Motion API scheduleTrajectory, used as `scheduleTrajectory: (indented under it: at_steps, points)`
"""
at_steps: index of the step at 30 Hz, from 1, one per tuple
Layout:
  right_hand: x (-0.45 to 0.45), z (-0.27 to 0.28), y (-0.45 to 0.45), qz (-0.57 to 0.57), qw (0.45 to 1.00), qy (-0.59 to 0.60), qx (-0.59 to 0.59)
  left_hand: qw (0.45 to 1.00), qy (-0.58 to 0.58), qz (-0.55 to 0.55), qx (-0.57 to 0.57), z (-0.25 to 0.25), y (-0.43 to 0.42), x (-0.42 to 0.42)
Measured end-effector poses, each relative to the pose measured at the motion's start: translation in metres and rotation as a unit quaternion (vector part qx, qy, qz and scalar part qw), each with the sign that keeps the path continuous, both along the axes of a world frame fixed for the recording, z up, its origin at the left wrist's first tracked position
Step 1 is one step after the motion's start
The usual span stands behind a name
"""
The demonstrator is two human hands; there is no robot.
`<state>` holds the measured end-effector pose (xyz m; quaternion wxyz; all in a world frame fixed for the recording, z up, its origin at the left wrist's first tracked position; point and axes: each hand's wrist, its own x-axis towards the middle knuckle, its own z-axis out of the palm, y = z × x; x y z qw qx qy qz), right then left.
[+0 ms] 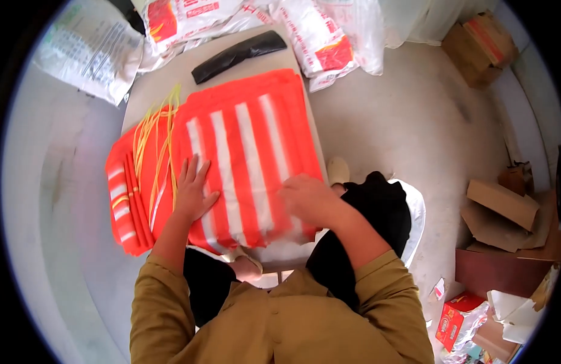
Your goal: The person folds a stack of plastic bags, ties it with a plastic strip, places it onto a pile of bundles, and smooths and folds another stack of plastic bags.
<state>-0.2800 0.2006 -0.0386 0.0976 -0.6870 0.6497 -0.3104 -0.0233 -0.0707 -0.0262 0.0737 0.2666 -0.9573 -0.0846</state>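
While your left hand (192, 195) is lying spread on striped cloth (239, 159) at eight o'clock, ideally it's bracing evenly; right hand (309, 199): grip unclear.

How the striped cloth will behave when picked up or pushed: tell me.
The striped cloth will probably flop, since its near edge looks wavy. Layers offset at its far edge suggest the top one could slide if pushed. The left hand, spread flat on it, may resist that.
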Motion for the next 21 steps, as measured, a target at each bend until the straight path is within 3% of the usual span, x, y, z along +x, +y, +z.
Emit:
scheduleTrajectory:
  at_steps: [6, 9, 12, 15, 19, 21]
  points:
    - [-0.005, 0.027, 0.012, -0.013, 0.999, -0.023, 0.018, 1.0, -0.003, 0.014, -0.017, -0.001, 0.001, 0.004]
    - [0.004, 0.034, 0.004, -0.01, 1.0, 0.012, -0.005, 0.994, -0.018, 0.058, -0.086, 0.011, 0.017, 0.004]
    - [0.026, 0.039, -0.008, 0.056, 0.998, -0.005, 0.003, 0.993, 0.067, 0.022, -0.099, 0.015, 0.028, 0.015]
    - [0.053, 0.03, -0.018, 0.145, 0.989, 0.006, -0.001, 0.991, 0.115, -0.047, -0.041, 0.019, 0.062, 0.035]
    - [0.068, 0.019, -0.02, 0.161, 0.979, 0.125, -0.022, 0.987, 0.08, -0.137, 0.025, 0.025, 0.116, 0.06]
    - [0.07, 0.023, -0.02, 0.156, 0.981, 0.12, 0.001, 0.986, 0.049, -0.157, 0.032, 0.021, 0.133, 0.064]
